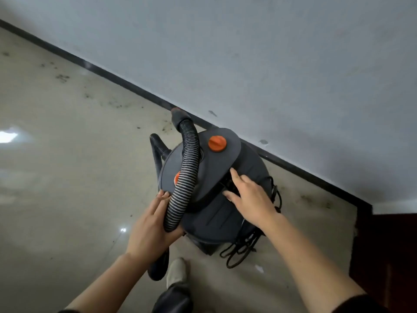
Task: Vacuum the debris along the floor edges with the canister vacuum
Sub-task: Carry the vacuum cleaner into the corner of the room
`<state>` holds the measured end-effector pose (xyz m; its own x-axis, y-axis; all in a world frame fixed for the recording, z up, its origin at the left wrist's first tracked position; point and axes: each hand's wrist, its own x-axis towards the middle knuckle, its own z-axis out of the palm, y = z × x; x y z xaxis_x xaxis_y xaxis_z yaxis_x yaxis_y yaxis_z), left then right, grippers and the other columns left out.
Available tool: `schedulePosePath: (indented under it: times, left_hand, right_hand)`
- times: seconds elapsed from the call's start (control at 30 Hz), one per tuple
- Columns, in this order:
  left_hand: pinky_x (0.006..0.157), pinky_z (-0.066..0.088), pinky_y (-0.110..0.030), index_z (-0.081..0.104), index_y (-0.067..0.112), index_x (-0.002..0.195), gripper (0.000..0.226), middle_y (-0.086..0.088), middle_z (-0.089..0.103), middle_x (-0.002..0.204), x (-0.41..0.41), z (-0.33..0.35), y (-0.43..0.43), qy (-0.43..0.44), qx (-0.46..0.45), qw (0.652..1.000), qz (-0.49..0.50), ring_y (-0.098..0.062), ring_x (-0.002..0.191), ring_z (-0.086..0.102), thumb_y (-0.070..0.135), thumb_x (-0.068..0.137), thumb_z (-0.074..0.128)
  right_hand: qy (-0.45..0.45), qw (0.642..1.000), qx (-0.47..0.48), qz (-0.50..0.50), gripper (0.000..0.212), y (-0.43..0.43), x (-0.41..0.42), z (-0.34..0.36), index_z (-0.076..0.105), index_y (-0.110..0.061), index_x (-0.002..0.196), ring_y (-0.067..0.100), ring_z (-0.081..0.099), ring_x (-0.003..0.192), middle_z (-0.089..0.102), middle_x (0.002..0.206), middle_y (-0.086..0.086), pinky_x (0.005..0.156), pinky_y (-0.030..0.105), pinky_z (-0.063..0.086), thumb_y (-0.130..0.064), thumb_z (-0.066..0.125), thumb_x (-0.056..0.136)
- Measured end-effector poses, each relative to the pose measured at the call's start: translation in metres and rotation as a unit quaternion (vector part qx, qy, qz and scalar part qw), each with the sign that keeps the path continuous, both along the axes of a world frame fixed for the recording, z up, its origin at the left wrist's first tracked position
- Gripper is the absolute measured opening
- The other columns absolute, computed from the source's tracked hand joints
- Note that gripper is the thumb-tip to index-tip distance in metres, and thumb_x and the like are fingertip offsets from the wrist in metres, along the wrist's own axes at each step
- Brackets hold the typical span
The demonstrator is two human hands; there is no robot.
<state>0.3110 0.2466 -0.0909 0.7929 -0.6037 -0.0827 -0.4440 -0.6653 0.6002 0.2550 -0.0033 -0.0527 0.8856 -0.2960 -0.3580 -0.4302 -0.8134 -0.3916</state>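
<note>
Item: canister vacuum (216, 218), dark grey, standing on the floor (67, 177) close against the black baseboard (112, 75), directly in front of you. Hands: your left hand (151, 224) carries the ribbed hose (187, 168) across its palm, fingers mostly straight and the thumb apparently tucked round it, though the hose hides that side. Your right hand (250, 195) is spread and relaxed, gripping nothing, with its fingertips at the handle recess behind the lid. Hazards: the hose is draped over the lid with its nozzle (178, 116) down at the baseboard, so shifting the canister may drag the nozzle off the edge or let the loop slide from the lid. The power cord (246, 247) hangs in loose loops on the canister's right and reaches the floor, where it could catch under the body or around your foot (177, 271), which is just beside the lower hose bend. Edges: the baseboard runs diagonally from far left to near right and ends at a dark door frame (383, 245) that closes off the right. Debris (62, 77) lies scattered along the baseboard to the left. Open room: the floor stretches wide to your left, with little space between canister and baseboard.
</note>
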Motion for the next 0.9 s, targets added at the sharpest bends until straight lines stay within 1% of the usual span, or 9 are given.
schedulePosePath:
  times: [0.13,0.2,0.27,0.4,0.5,0.63,0.73,0.8,0.9]
  left_hand:
    - [0.08,0.057,-0.038,0.057,0.006,0.127,0.071,-0.009,0.06,0.13,0.038,0.006,0.03,-0.008,0.007,0.999,0.043,-0.026,0.124,0.056,0.051,0.072,0.062]
    - [0.078,0.057,-0.04,0.057,0.004,0.126,0.069,-0.011,0.059,0.129,0.058,0.005,0.046,-0.011,0.013,0.998,0.066,-0.029,0.122,0.058,0.035,0.069,0.08]
    - [0.08,0.056,-0.041,0.056,0.004,0.127,0.072,-0.012,0.057,0.132,0.08,0.005,0.062,0.001,0.017,0.996,0.086,-0.031,0.123,0.057,0.024,0.065,0.087]
    - [0.086,0.055,-0.04,0.055,0.006,0.129,0.071,-0.009,0.055,0.135,0.114,0.003,0.087,0.004,0.009,0.994,0.111,-0.027,0.131,0.051,0.024,0.067,0.084]
    - [0.085,0.055,-0.043,0.054,0.006,0.129,0.072,-0.011,0.055,0.134,0.153,0.002,0.118,0.002,0.013,0.991,0.135,-0.03,0.131,0.051,0.025,0.068,0.085]
    - [0.078,0.055,-0.04,0.053,0.004,0.13,0.069,-0.013,0.055,0.131,0.208,0.007,0.154,-0.009,0.035,0.984,0.175,-0.036,0.12,0.058,0.019,0.069,0.082]
    - [0.074,0.052,-0.037,0.052,0.002,0.132,0.069,-0.014,0.053,0.13,0.252,0.013,0.183,0.001,0.057,0.98,0.193,-0.034,0.109,0.061,0.016,0.07,0.08]
    - [0.067,0.05,-0.037,0.055,0.004,0.124,0.062,-0.012,0.055,0.121,0.284,0.017,0.202,0.007,0.069,0.978,0.195,-0.034,0.098,0.062,0.015,0.068,0.078]
    - [0.054,0.043,-0.035,0.053,0.007,0.103,0.045,-0.007,0.052,0.102,0.337,0.02,0.233,0.023,0.091,0.974,0.208,-0.035,0.076,0.059,0.015,0.066,0.076]
  right_hand:
    - [-0.001,0.999,-0.006,0.045,0.069,0.03,0.059,0.0,0.015,-0.016,0.155,0.022,0.05,0.116,0.05,0.127,0.006,0.09,0.03,0.044,-0.039,0.049,0.099]
    - [0.006,0.998,-0.01,0.06,0.068,0.047,0.09,0.001,0.015,-0.016,0.155,0.023,0.049,0.117,0.05,0.13,0.007,0.09,0.031,0.043,-0.038,0.048,0.099]
    - [0.005,0.997,-0.013,0.074,0.068,0.064,0.121,0.002,0.015,-0.018,0.155,0.024,0.05,0.117,0.049,0.132,0.007,0.089,0.032,0.044,-0.039,0.049,0.099]
    - [0.012,0.997,-0.017,0.079,0.068,0.089,0.165,0.006,0.015,-0.02,0.155,0.024,0.05,0.117,0.049,0.132,0.005,0.087,0.033,0.045,-0.039,0.049,0.099]
    - [0.014,0.994,-0.025,0.107,0.068,0.119,0.215,0.004,0.015,-0.02,0.155,0.024,0.05,0.117,0.05,0.131,0.005,0.087,0.033,0.047,-0.04,0.049,0.099]
    - [0.008,0.99,-0.02,0.136,0.068,0.161,0.28,0.002,0.015,-0.02,0.155,0.023,0.051,0.116,0.05,0.13,0.005,0.086,0.033,0.048,-0.04,0.049,0.099]
    - [0.001,0.989,-0.01,0.15,0.068,0.194,0.327,0.002,0.016,-0.02,0.154,0.023,0.051,0.118,0.05,0.133,0.004,0.088,0.035,0.049,-0.041,0.049,0.099]
    - [-0.001,0.987,-0.012,0.162,0.068,0.215,0.361,0.003,0.016,-0.02,0.154,0.023,0.051,0.119,0.049,0.134,0.004,0.089,0.035,0.049,-0.04,0.049,0.099]
    - [-0.003,0.984,-0.012,0.179,0.067,0.249,0.413,0.003,0.015,-0.02,0.154,0.022,0.051,0.118,0.048,0.136,0.003,0.087,0.034,0.049,-0.039,0.048,0.099]
